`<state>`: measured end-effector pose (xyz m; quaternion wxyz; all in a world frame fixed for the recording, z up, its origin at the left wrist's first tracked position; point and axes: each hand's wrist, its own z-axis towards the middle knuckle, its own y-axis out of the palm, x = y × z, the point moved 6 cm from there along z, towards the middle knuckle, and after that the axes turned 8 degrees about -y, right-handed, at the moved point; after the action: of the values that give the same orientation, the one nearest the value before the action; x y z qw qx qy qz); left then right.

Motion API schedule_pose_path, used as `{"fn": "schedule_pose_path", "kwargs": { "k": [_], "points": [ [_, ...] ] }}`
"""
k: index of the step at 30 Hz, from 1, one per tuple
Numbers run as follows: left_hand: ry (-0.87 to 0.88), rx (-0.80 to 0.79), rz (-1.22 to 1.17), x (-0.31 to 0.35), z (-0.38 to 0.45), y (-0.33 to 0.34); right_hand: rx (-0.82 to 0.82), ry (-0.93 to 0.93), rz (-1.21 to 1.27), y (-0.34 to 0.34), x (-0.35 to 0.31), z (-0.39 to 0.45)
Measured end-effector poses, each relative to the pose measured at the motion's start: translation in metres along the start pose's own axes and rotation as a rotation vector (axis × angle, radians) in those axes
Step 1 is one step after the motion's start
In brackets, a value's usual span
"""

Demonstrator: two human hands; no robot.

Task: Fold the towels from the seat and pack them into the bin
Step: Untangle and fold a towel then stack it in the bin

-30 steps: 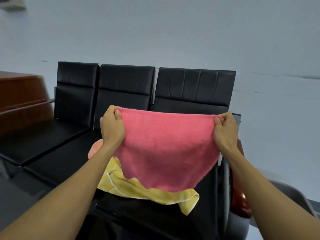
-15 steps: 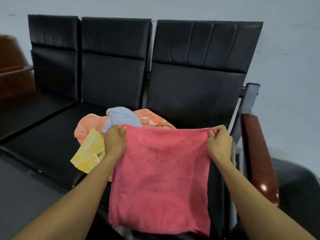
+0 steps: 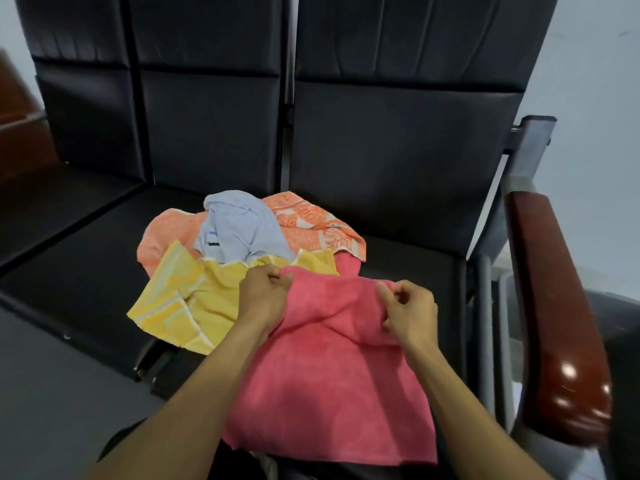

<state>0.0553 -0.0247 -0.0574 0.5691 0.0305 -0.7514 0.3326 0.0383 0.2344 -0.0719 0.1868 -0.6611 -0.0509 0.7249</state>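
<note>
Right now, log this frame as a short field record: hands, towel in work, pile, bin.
left hand: pinches far left corner of pink towel
right hand: pinches far right edge of pink towel
pink towel: spread, unfolded, draped over seat front
pile: yellow towel, light blue towel, orange towel, crumpled on seat
bin: not visible

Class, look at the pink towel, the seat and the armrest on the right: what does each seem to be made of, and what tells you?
Pink towel: soft, matt fleecy cloth, probably microfibre; it drapes and creases.
Seat: black leather or imitation; smooth with a faint sheen.
Armrest: glossy reddish-brown, likely varnished wood; bright highlights show.
</note>
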Motion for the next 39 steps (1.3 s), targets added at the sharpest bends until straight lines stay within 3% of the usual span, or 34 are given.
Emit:
{"fn": "schedule_pose_path", "kwargs": {
  "k": [4,8,20,28,39],
  "points": [
    [-0.031,-0.128,-0.047,-0.006,-0.006,0.027,-0.11,0.001,0.085,0.023,0.014,-0.005],
    [0.077,-0.18,0.049,-0.001,-0.015,0.046,-0.225,0.018,0.194,0.043,0.02,-0.011],
    [0.174,-0.236,0.203,0.007,-0.015,0.067,-0.223,0.042,0.319,0.059,0.017,-0.015],
    [0.156,-0.28,0.169,0.004,-0.016,0.066,-0.229,0.099,0.414,0.063,0.019,-0.019],
    [0.228,-0.357,0.187,0.008,-0.025,0.065,-0.357,0.31,0.558,0.069,0.024,-0.019]
  ]
}}
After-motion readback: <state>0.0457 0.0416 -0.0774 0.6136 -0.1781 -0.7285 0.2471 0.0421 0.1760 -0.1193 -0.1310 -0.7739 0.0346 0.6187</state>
